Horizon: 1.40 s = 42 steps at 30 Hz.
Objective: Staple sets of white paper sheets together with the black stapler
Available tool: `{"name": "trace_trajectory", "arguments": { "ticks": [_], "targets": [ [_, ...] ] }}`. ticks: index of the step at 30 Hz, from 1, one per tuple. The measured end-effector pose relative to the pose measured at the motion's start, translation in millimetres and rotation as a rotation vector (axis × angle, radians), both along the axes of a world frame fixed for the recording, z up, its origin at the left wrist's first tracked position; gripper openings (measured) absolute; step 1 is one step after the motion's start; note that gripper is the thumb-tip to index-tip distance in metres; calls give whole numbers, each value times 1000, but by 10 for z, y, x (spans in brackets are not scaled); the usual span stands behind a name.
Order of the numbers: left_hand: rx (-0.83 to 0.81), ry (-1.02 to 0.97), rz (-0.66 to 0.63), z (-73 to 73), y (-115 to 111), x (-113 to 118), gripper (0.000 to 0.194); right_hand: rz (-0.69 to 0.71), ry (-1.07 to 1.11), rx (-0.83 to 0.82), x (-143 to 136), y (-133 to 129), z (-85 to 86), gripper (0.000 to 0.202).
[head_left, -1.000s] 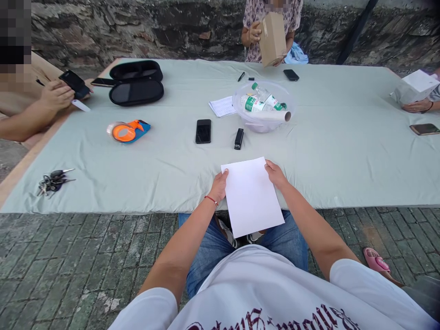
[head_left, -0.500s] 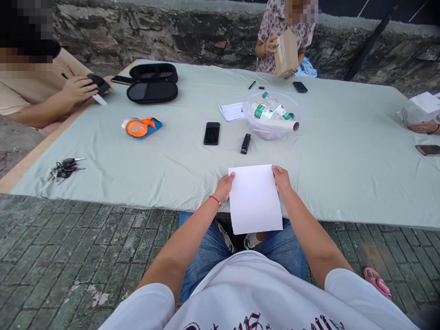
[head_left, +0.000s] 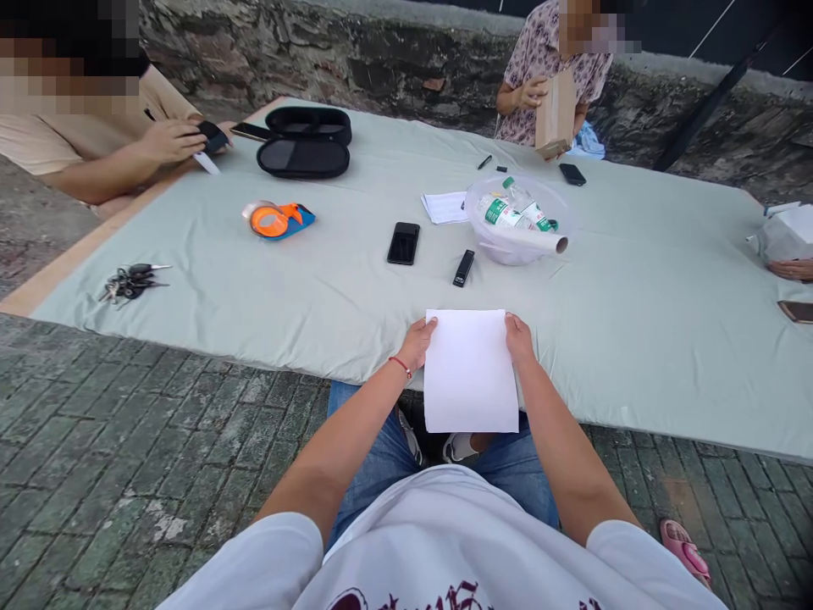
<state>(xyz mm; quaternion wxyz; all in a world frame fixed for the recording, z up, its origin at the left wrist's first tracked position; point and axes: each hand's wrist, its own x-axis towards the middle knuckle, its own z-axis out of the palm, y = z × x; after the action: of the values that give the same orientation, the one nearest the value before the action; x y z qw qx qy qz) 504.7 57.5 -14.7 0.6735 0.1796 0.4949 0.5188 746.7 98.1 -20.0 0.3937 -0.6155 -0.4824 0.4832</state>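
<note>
- At the near edge of the table [head_left: 343, 292], held between two bare hands: one piece of white paper [head_left: 471, 373], its near end jutting past the edge above the blue jeans [head_left: 514, 466].
- Left hand [head_left: 417, 343]: pinched on the far left corner, thumb on top.
- Right hand [head_left: 519, 337]: gripped at the far right corner; fingers underneath hidden.
- Hazard, sagging: both grips sat at the far end, so the near end, apparently unsupported, could have drooped or folded.
- Hazard, creasing: uneven pull or a hard pinch could have bent the corners.
- Hazard, wind: the setting looked outdoor, with brick paving [head_left: 158, 398] below; a gust could have lifted the loose end.
- Hazard, crowding: a black stapler [head_left: 463, 268] lay near the far edge; pushing forward might have run the paper against it.
- Appearance: plain white, rectangular, upper face without visible print, nearly flat, slightly curved at the near end. Single sheet or thin stack: could not be told.
</note>
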Motion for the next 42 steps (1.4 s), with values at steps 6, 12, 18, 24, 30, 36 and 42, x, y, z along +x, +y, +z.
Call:
{"name": "trace_trajectory", "arguments": {
  "ticks": [6,12,18,24,30,36,42],
  "targets": [
    [-21,-8,40,14,-7,-7,36,3,66,8,3,3,-71,37],
    [9,-89,111,-11,6,-39,34,173,216,-144,147,-22,-14,39],
    [42,-224,-135,88,-84,-63,37,-35,237,-29,159,-31,-10,33],
    [0,-275,-300,137,-168,-153,44,-61,258,-7,106,-19,11,35],
    [-112,-241,-381,48,-123,-231,44,-153,326,-93,47,8,7,31],
    [-148,-197,-310,-20,-89,-205,42,-51,505,-203,60,-97,90,35],
    [-156,-197,-306,75,-53,-193,37,83,483,-319,146,-167,50,30]
  ]
}}
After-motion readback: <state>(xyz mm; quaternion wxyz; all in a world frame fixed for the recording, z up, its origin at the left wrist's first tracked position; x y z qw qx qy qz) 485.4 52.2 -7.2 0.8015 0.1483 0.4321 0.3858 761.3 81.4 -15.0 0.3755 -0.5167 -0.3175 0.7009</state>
